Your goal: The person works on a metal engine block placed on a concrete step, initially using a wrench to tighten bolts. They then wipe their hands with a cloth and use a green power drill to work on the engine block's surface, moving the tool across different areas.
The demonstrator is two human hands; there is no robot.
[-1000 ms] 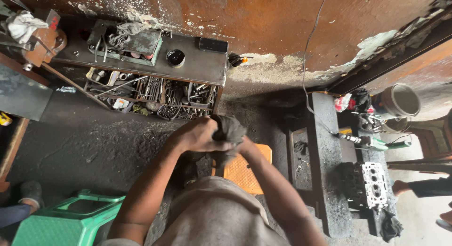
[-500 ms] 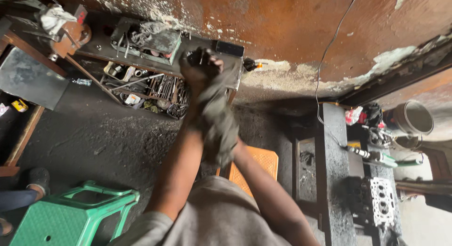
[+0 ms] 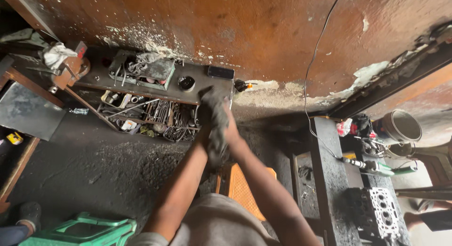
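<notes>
Nearest, at the bottom edge, a grey shirt (image 3: 221,227), with a green plastic stool (image 3: 82,229) to the near left and a dark shoe (image 3: 29,213) beside it on the sooty floor (image 3: 94,166). Just beyond the shirt, an orange perforated crate (image 3: 242,187) showing between the two forearms. To the near right, a grimy metal bench (image 3: 329,180) carrying a pale cylinder head (image 3: 381,210) full of round holes, and farther along it a green-handled tool (image 3: 376,167) and a grey bucket (image 3: 400,126), contents not discernible. Both bare arms stretched forward and upward from the body, converging in the middle of the view. Left hand (image 3: 205,126) and right hand (image 3: 230,128) pressed together around a dark greasy rag (image 3: 214,119), fingers closed over the cloth, which covers most of both hands and hangs down between the wrists. Rag held up in front of the low dark shelf unit (image 3: 197,90), near its right end. Lower shelf crammed with spanners, sockets and loose metal tools (image 3: 165,116). On top, a shallow green tray (image 3: 146,69) holding a tangle of wire and small parts, a round black hole or cap (image 3: 186,82) just right of it, and a flat black rectangular object (image 3: 221,72) at the right end. Far left, a white cloth (image 3: 56,53) draped on a rusty vise (image 3: 70,69). Farthest, a rust-brown wall (image 3: 235,29) with a thin cable (image 3: 313,62) running down it.
</notes>
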